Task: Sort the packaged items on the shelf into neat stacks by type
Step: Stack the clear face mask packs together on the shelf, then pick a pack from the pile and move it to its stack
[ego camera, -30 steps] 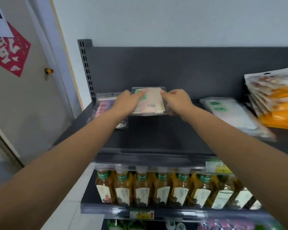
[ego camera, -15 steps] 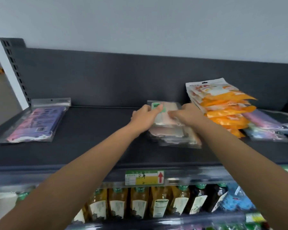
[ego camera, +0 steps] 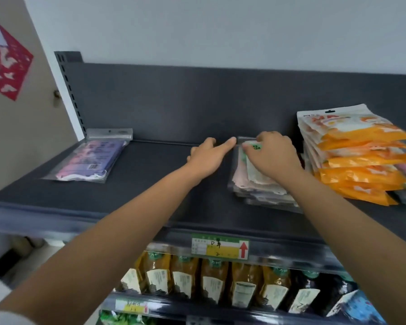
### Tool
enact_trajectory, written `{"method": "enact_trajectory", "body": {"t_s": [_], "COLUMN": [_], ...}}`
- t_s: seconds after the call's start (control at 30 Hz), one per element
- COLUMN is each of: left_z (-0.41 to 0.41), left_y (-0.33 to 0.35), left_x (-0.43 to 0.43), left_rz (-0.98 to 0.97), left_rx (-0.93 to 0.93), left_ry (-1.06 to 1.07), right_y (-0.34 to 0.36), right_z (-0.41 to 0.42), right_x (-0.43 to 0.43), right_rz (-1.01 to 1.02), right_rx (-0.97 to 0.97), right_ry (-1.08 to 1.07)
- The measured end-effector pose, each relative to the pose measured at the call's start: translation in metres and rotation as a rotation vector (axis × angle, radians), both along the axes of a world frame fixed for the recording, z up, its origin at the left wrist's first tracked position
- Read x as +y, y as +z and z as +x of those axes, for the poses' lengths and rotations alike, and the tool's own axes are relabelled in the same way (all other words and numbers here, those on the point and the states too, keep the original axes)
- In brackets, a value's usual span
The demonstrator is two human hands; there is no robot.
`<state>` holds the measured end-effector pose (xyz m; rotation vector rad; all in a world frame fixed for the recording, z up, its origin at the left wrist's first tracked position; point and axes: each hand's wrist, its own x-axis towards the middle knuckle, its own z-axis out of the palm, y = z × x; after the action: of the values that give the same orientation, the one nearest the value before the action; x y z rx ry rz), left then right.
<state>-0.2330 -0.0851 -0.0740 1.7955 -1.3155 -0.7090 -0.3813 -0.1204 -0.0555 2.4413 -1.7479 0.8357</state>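
Two hands tidy the stack [ego camera: 256, 184]: left hand [ego camera: 209, 158] straight-fingered beside it, right hand [ego camera: 277, 158] atop it, grip not discernible. Next, probably: align its edges.

The dark grey shelf [ego camera: 150, 181] carries a pink and purple packet [ego camera: 89, 158], a stack of pale pink and beige packets [ego camera: 251, 181] with a green label [ego camera: 256, 146], and orange and white bags [ego camera: 361, 177]. Below, amber bottles [ego camera: 185, 277] wear white labels and green caps; the price tag [ego camera: 219, 248] is green and yellow with a red arrow. A red paper [ego camera: 7, 64] bears white marks.
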Motion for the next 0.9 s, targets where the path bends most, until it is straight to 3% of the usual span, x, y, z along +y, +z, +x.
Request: {"method": "enact_trajectory", "body": {"t_s": [0.17, 0.4, 0.57, 0.73, 0.9], "left_z": [0.089, 0.216, 0.332, 0.301, 0.289], "left_y": [0.006, 0.002, -0.062, -0.023, -0.02], "left_x": [0.03, 0.082, 0.054, 0.096, 0.096], "left_rz": [-0.038, 0.127, 0.113, -0.02, -0.135], "left_rx": [-0.134, -0.301, -0.087, 0.162, 0.244], "left_ry": [0.18, 0.414, 0.42, 0.332, 0.343], "right_y": [-0.002, -0.017, -0.026, -0.037, -0.038], "right_z": [0.078, 0.189, 0.248, 0.287, 0.288], "right_x": [0.016, 0.042, 0.055, 0.06, 0.062], "right_rz": [0.104, 0.389, 0.471, 0.554, 0.574], "right_rx": [-0.12, -0.184, -0.208, -0.267, -0.376], "right_ry": [0.177, 0.312, 0.304, 0.287, 0.238]}}
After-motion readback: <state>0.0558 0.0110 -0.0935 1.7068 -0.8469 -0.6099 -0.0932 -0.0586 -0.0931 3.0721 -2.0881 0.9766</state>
